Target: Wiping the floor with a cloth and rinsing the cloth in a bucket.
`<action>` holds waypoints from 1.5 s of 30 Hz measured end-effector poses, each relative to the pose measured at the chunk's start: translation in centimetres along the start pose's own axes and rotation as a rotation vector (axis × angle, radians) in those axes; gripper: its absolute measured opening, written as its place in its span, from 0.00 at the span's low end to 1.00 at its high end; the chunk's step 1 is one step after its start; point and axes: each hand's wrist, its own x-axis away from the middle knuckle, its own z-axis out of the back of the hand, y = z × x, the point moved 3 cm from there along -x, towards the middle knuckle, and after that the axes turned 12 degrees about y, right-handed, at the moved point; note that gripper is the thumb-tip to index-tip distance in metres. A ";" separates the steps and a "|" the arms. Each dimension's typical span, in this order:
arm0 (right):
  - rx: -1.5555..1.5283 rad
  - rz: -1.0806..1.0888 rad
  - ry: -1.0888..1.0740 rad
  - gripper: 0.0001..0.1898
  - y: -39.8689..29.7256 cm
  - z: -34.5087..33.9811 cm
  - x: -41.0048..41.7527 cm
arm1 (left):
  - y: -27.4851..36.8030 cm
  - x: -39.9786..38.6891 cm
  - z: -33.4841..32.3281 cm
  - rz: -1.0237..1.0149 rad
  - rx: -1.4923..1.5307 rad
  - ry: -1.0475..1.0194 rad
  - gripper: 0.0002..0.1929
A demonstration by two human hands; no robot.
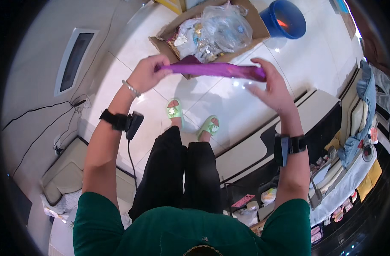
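A strip of purple cloth or thin film stretches nearly level between my two hands, above the floor. My left hand pinches its left end between thumb and fingers. At the other end, my right hand has its fingers against the material, with the thumb spread away below. Whether those fingers grip it is unclear. Behind the strip stands an open cardboard box filled with crumpled clear plastic bags and scraps.
A blue bucket stands right of the box on the tiled floor. To the right runs a low cream-and-black cabinet. Cables hang along the left wall, above a cushioned seat. A cord hangs from my left wrist device.
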 end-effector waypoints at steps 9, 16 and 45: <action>0.318 -0.195 -0.375 0.07 10.3 4.0 11.1 | 1.4 2.3 -14.8 -0.285 -0.305 -0.293 0.05; 0.415 -0.280 -0.087 0.09 20.8 8.1 13.2 | 2.5 -6.4 -24.0 -0.383 -0.175 -0.193 0.05; 0.173 -0.420 -0.281 0.33 36.9 -16.6 25.2 | -18.3 23.5 -19.2 0.582 -0.262 -0.391 0.19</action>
